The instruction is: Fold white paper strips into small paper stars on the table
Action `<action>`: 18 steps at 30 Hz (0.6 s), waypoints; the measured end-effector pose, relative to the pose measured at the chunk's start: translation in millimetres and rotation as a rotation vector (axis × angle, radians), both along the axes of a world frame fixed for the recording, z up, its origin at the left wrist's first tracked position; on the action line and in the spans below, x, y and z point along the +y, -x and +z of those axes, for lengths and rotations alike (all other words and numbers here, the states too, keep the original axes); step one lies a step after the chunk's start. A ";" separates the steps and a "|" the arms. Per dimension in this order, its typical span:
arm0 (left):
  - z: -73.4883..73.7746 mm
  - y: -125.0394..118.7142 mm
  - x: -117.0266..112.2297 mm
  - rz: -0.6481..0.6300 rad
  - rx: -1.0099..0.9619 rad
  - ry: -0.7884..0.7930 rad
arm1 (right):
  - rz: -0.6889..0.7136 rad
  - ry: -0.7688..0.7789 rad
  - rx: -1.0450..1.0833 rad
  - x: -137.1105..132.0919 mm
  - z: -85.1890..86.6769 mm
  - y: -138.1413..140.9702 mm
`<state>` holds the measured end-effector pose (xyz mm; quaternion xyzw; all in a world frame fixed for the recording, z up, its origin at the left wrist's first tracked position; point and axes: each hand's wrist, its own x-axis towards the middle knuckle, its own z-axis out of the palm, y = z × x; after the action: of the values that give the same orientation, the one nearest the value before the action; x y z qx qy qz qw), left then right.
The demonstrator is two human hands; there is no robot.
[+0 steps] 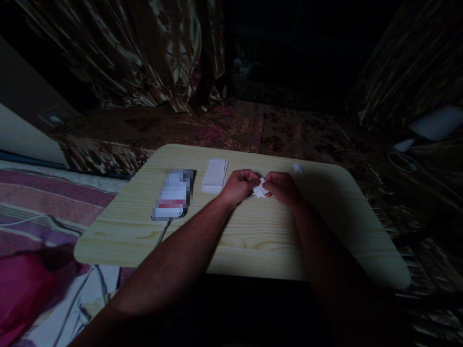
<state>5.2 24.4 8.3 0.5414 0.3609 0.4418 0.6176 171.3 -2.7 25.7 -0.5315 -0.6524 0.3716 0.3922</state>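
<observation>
Between my two hands is a small piece of folded white paper, held just above the table. My left hand pinches its left side between thumb and fingers. On the other side, my right hand grips the paper's right edge, thumb on top. The paper has several pointed corners; its far parts are hidden by my fingers. A stack of white paper sheets lies just left of my left hand. Beyond my right hand rests a small folded white paper shape.
A light wooden table with rounded corners carries these things. A phone-like device, its screen blurred out, lies at the left with a cable running from it. Patterned curtains hang behind. A striped cover spreads at the left.
</observation>
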 end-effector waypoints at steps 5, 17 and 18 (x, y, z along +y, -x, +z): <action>1.7 -2.8 -1.6 0.061 -0.044 0.053 | -0.035 -0.010 0.023 0.3 0.4 1.3; 6.5 -4.8 -5.6 0.066 -0.060 0.089 | -0.126 0.002 -0.066 2.6 -3.3 2.5; 6.3 -4.9 -5.6 0.068 -0.049 0.084 | -0.130 0.003 -0.057 3.5 -4.0 2.0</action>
<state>10.1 18.9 14.5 0.4913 0.3820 0.4602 0.6332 169.4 0.8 21.7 -0.5835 -0.6268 0.3312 0.3961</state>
